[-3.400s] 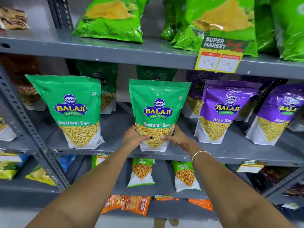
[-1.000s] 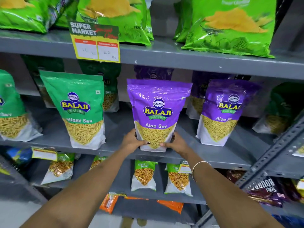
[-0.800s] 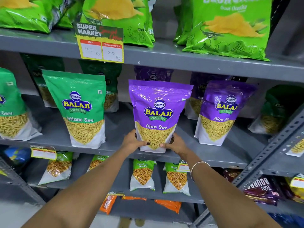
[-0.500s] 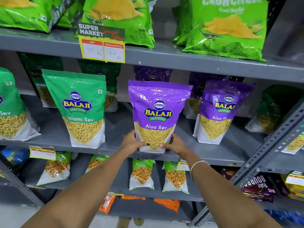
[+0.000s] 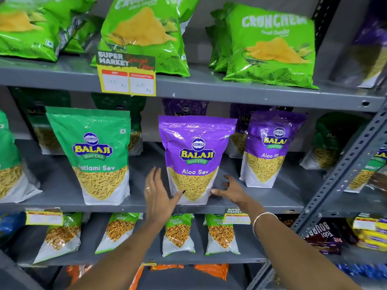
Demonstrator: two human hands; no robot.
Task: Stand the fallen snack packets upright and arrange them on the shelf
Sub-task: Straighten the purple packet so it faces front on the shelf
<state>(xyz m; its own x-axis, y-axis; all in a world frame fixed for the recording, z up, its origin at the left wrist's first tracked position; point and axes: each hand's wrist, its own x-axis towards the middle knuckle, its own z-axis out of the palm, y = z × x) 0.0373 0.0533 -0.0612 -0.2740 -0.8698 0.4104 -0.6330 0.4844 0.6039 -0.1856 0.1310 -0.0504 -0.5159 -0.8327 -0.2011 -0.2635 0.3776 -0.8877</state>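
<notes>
A purple Aloo Sev packet (image 5: 193, 158) stands upright at the front of the grey middle shelf (image 5: 144, 203). My left hand (image 5: 158, 194) is open just left of its base, fingers spread, thumb tip near the packet's lower left corner. My right hand (image 5: 229, 190) is open at its lower right corner, fingertips beside or barely touching the edge. A green Ratlami Sev packet (image 5: 95, 153) stands upright to the left, and a second purple Aloo Sev packet (image 5: 269, 147) to the right. More packets stand behind them in shadow.
Green Cruncheax chip bags (image 5: 270, 45) lean on the top shelf behind a yellow price tag (image 5: 127, 80). Small Chana Garam packets (image 5: 178, 233) line the lower shelf. A perforated grey upright (image 5: 343, 174) runs diagonally at the right, with other packets beyond it.
Both hands have let go of the purple Aloo Sev packet's base and opened, drawing slightly apart. The packet stays standing. The view has moved closer to the shelf.
</notes>
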